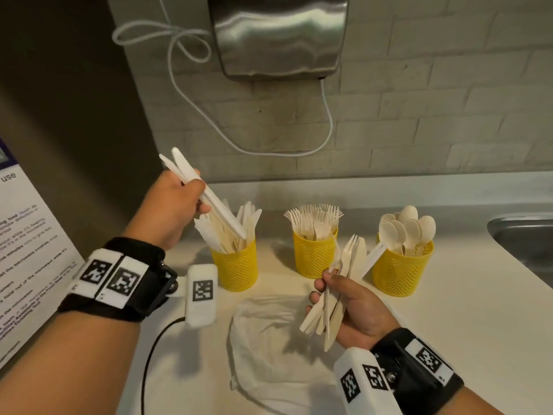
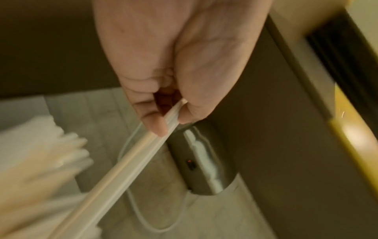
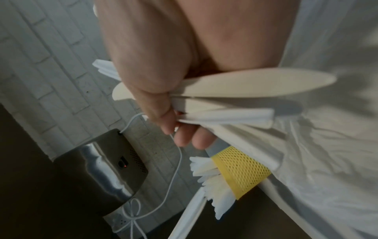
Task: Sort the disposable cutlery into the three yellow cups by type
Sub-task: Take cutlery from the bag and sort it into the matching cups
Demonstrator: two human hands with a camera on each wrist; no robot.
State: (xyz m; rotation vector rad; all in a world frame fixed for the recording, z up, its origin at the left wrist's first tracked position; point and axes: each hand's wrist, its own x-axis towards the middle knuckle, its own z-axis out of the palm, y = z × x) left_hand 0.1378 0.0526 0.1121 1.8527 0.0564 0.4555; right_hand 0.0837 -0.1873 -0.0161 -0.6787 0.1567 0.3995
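Note:
Three yellow mesh cups stand in a row on the white counter: the left cup (image 1: 236, 266) holds knives, the middle cup (image 1: 313, 254) forks, the right cup (image 1: 401, 269) spoons. My left hand (image 1: 176, 205) grips two white plastic knives (image 1: 206, 194) with blades up and handle ends over the left cup; the left wrist view shows the fingers curled round the knives (image 2: 131, 163). My right hand (image 1: 350, 310) grips a mixed bundle of cutlery (image 1: 338, 289) in front of the middle cup. The right wrist view shows that bundle (image 3: 235, 95) fanned out under the thumb.
A crumpled white plastic bag (image 1: 269, 348) lies on the counter below my right hand. A steel hand dryer (image 1: 278, 34) with a white cord hangs on the brick wall. A sink (image 1: 523, 238) sits at the right edge, a printed notice (image 1: 27, 250) at the left.

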